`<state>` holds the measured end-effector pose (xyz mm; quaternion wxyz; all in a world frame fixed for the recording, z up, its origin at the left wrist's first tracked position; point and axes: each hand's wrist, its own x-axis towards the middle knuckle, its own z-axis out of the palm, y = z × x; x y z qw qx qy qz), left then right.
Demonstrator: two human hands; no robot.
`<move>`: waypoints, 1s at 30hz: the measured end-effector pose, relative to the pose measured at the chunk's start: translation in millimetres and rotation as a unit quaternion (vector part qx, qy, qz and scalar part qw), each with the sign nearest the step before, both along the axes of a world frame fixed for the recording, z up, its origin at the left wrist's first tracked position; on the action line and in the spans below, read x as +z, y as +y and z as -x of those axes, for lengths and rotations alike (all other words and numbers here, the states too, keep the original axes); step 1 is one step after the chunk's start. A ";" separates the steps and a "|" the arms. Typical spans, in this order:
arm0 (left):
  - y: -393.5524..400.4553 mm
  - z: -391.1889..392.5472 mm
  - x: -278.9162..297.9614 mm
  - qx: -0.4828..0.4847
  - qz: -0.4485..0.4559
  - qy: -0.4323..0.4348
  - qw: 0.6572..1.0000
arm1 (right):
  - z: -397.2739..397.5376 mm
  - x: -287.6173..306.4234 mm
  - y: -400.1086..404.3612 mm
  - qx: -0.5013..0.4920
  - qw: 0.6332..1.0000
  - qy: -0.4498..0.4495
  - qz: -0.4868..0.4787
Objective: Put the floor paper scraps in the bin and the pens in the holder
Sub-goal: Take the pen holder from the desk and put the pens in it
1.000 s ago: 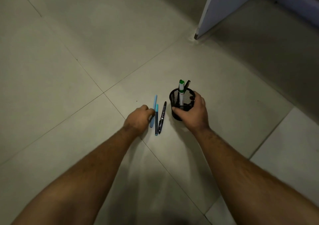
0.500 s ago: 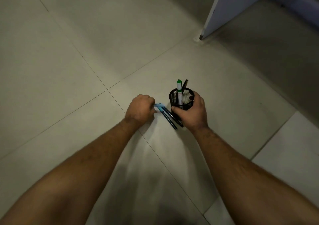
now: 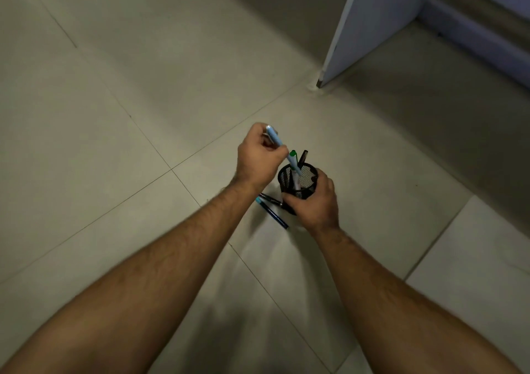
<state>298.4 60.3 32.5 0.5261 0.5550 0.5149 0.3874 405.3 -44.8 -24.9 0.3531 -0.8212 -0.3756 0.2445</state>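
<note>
A black mesh pen holder [image 3: 308,176] stands on the tiled floor, gripped from the near side by my right hand [image 3: 314,201]. Inside it are a green-capped marker [image 3: 292,153] and a black pen [image 3: 303,156]. My left hand [image 3: 258,156] is raised just left of the holder and holds a light blue pen [image 3: 284,151], tilted, with its lower end inside the holder's mouth. Two pens lie on the floor under my left wrist: a dark pen with a teal end [image 3: 272,213] and a black pen [image 3: 271,200], partly hidden by my right hand.
A pale panel of furniture [image 3: 370,21] stands on the floor at the upper right, its corner foot [image 3: 319,82] touching the tiles. A purple skirting [image 3: 481,35] runs behind it. No paper scraps or bin are in view.
My left hand picked the light blue pen off the floor, lifted it, and brought its tip into the holder. The two other pens shifted on the floor. My right hand stayed on the holder.
</note>
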 end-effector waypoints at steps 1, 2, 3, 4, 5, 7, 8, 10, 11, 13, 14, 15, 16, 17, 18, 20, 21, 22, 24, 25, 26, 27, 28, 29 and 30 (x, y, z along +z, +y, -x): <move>-3.7 -3.3 -5.2 -0.020 0.005 0.028 0.999 | -0.8 0.5 -0.7 -0.002 1.000 0.001 -0.006; -7.5 -5.2 -10.5 -0.043 0.009 0.062 0.997 | -1.7 1.2 -0.6 -0.003 1.000 0.004 -0.011; -11.0 -6.0 -16.5 -0.067 0.008 0.099 0.993 | -2.3 0.7 -0.4 -0.003 1.000 0.008 -0.013; -14.0 -6.8 -20.9 -0.084 0.004 0.128 0.988 | -3.6 -0.2 -0.8 -0.005 1.000 0.013 -0.015; -15.2 -6.4 -24.7 -0.089 -0.002 0.151 0.984 | -4.9 -0.8 -1.0 -0.009 1.000 0.017 -0.017; -16.4 -2.3 -29.8 -0.050 0.003 0.143 0.988 | -8.8 -2.2 -3.3 -0.024 0.999 0.027 -0.022; -17.4 1.1 -33.1 -0.012 0.018 0.120 0.993 | -11.5 -2.5 -4.5 -0.031 0.999 0.033 -0.024; -21.4 11.2 -47.4 0.049 0.069 0.116 0.990 | -16.1 -2.8 -7.5 -0.037 0.998 0.037 -0.026; -25.8 16.6 -58.0 0.061 0.093 0.157 0.981 | -18.1 -3.2 -9.3 -0.040 0.998 0.037 -0.026; -41.3 25.3 -79.6 0.058 0.147 0.259 0.953 | -19.2 -4.3 -12.2 -0.044 0.998 0.031 -0.029; -51.0 26.5 -88.1 0.052 0.171 0.305 0.935 | -18.9 -5.0 -13.4 -0.044 0.998 0.029 -0.031; -58.2 25.7 -93.8 0.045 0.192 0.337 0.921 | -18.2 -4.4 -13.3 -0.044 0.998 0.029 -0.034; -63.9 24.1 -98.1 0.043 0.204 0.355 0.911 | -17.5 -5.1 -13.7 -0.045 0.998 0.030 -0.034; -65.5 22.0 -100.4 0.044 0.209 0.365 0.906 | -16.9 -5.4 -12.6 -0.047 0.998 0.031 -0.037; -65.5 18.8 -102.5 0.048 0.212 0.369 0.904 | -17.4 -6.1 -11.6 -0.048 0.998 0.031 -0.039; -61.2 13.8 -101.7 0.050 0.220 0.372 0.900 | -17.4 -7.2 -9.1 -0.050 0.997 0.025 -0.045; -60.3 12.5 -100.8 0.044 0.232 0.378 0.895 | -17.3 -8.7 -10.6 -0.049 0.998 0.019 -0.042; -58.4 11.6 -99.8 0.038 0.242 0.384 0.890 | -16.8 -9.6 -11.4 -0.049 0.998 0.014 -0.040; -55.0 14.7 -92.5 0.035 0.257 0.390 0.884 | -13.2 -7.7 -11.9 -0.039 0.998 0.014 -0.040; -51.7 17.5 -88.5 0.038 0.257 0.391 0.883 | -11.9 -5.5 -10.9 -0.033 0.999 0.014 -0.040; -47.4 21.8 -87.3 0.044 0.259 0.391 0.882 | -11.1 -5.5 -10.6 -0.028 0.999 0.013 -0.038; -42.0 26.1 -86.5 0.054 0.259 0.383 0.885 | -11.1 -5.8 -9.6 -0.025 0.999 0.012 -0.035; -37.9 29.9 -83.3 0.068 0.257 0.367 0.891 | -10.7 -5.8 -9.9 -0.022 0.999 0.008 -0.029; -33.2 32.4 -77.6 0.084 0.251 0.341 0.902 | -9.7 -5.5 -9.3 -0.021 0.999 0.004 -0.026; -28.5 32.9 -71.4 0.100 0.241 0.303 0.917 | -9.0 -5.9 -9.1 -0.022 0.999 -0.001 -0.023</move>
